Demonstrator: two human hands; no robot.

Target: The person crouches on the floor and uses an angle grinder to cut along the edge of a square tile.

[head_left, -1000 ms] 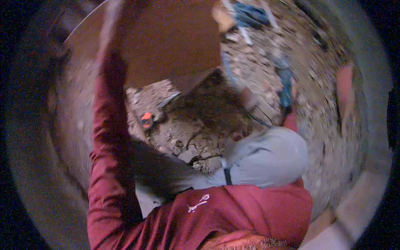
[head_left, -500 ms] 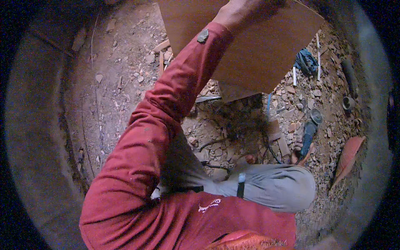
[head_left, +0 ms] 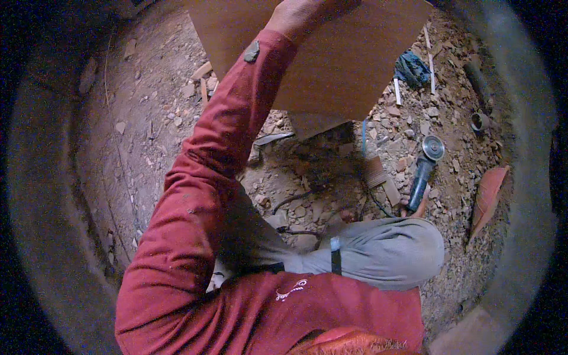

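Observation:
My left arm, in a dark red sleeve, reaches up across the view. My left hand (head_left: 302,16) lies over a large brown wood-like board (head_left: 337,71) near the top edge; its fingers are lost in the dark there. Low on the right, just beyond my bent knee in grey trousers, my right hand (head_left: 416,207) is closed around the body of an angle grinder (head_left: 421,177). The grinder's round disc (head_left: 433,148) points away from me, its face turned upward. My knee hides part of that hand and its forearm.
Rubble and broken stones (head_left: 408,133) cover the ground. A dark blue bag (head_left: 412,69) and white strips (head_left: 430,65) lie at the far right. Nearer are a reddish curved piece (head_left: 489,192), a short pipe (head_left: 480,122) and flat tile-like pieces (head_left: 375,173). A dark cable (head_left: 291,201) runs before my legs.
The whole view has shifted, so things sit further left and higher. The grinder has turned, and its disc face now shows more fully. My left hand stays over the board.

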